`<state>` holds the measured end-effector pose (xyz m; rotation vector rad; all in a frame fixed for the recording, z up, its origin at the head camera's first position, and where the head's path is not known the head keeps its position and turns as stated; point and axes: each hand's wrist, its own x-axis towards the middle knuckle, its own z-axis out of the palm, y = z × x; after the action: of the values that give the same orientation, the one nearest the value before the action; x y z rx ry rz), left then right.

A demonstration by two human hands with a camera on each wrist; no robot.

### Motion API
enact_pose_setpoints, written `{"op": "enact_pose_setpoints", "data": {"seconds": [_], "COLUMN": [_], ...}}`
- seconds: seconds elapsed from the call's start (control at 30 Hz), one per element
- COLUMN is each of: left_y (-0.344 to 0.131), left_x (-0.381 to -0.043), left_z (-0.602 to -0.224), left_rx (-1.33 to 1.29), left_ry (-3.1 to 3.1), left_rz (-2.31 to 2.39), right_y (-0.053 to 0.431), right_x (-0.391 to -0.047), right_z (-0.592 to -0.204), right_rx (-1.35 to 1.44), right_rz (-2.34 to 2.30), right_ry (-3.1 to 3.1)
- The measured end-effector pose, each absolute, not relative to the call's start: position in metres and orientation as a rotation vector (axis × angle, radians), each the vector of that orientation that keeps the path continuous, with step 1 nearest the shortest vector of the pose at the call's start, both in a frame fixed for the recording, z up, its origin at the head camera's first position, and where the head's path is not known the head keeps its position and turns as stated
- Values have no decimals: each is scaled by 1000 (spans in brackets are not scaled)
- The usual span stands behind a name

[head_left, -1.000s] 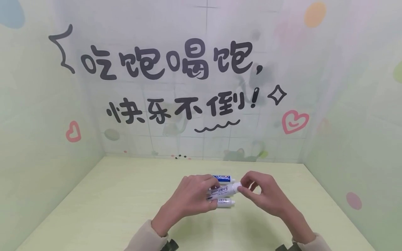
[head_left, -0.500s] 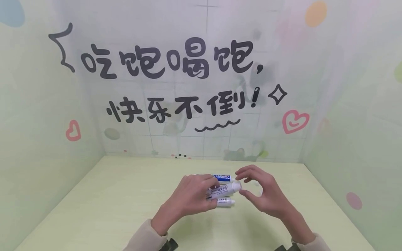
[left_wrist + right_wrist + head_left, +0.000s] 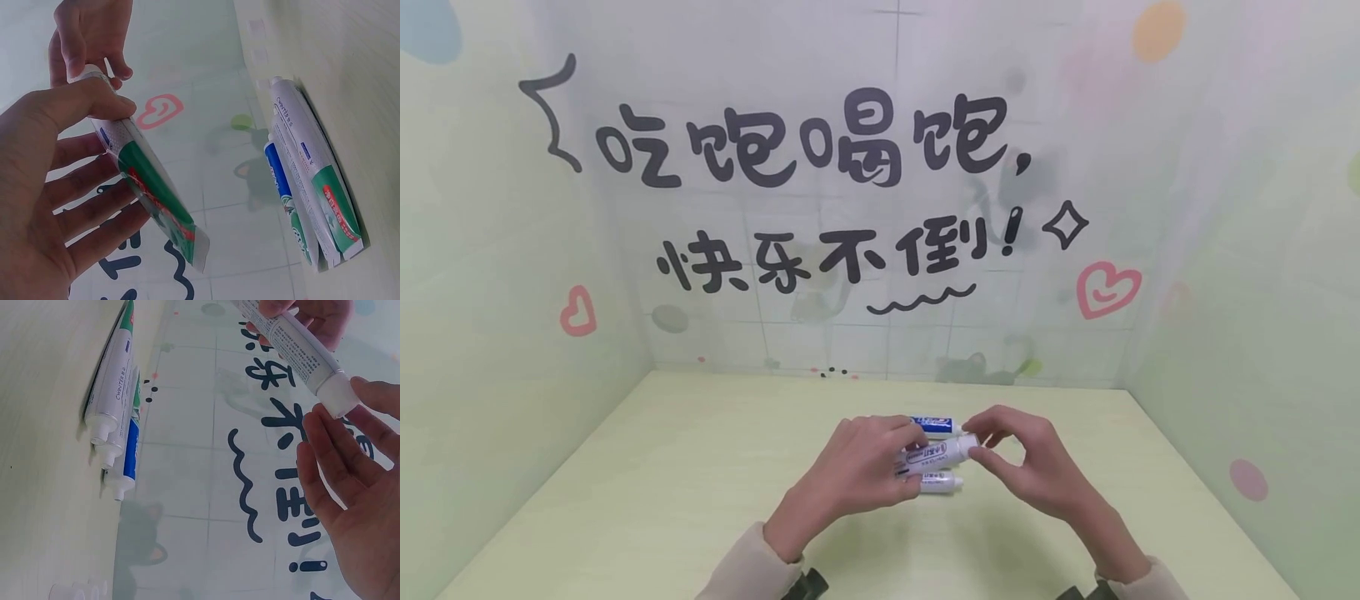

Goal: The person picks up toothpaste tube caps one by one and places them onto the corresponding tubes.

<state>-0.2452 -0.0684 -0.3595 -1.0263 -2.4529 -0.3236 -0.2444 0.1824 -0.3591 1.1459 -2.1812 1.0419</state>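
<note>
My left hand (image 3: 865, 462) holds a white and green toothpaste tube (image 3: 150, 169) above the table, thumb on one side and fingers on the other. The tube's white cap (image 3: 337, 397) points to the right. At that cap my right hand (image 3: 1037, 467) pinches with thumb and fingertips. Beneath and behind the held tube, more toothpaste tubes lie side by side. One is a blue-ended tube (image 3: 934, 427); nearer to me is a white tube (image 3: 938, 482). Their narrow white nozzles are bare. My left hand hides part of them in the head view.
Several small white caps (image 3: 59, 592) stand on the table at the lower left of the right wrist view. The pale wooden table (image 3: 662, 500) is enclosed by printed walls at the back (image 3: 880, 342) and both sides.
Half a second ago my right thumb and fingers were spread apart at the cap; now they have closed on it again. The left hand and its toothpaste tube have hardly moved.
</note>
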Motion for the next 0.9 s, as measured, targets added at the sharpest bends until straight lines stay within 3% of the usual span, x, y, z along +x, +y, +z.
{"op": "enact_pose_setpoints", "data": {"seconds": [0.33, 0.7, 0.9], "left_y": [-69, -68, -67], "left_x": [-245, -244, -245], "left_z": [-357, -357, -359], "left_rx": [-1013, -1017, -1028], "left_ry": [-2479, -2487, -2463], "left_rz": [-309, -313, -303], "right_y": [179, 186, 187], "right_x": [-243, -245, -247], "right_z": [-362, -356, -358], "right_rx": [924, 1233, 1229], "right_rz": [967, 1000, 991], "right_ry": [-2315, -2093, -2085]}}
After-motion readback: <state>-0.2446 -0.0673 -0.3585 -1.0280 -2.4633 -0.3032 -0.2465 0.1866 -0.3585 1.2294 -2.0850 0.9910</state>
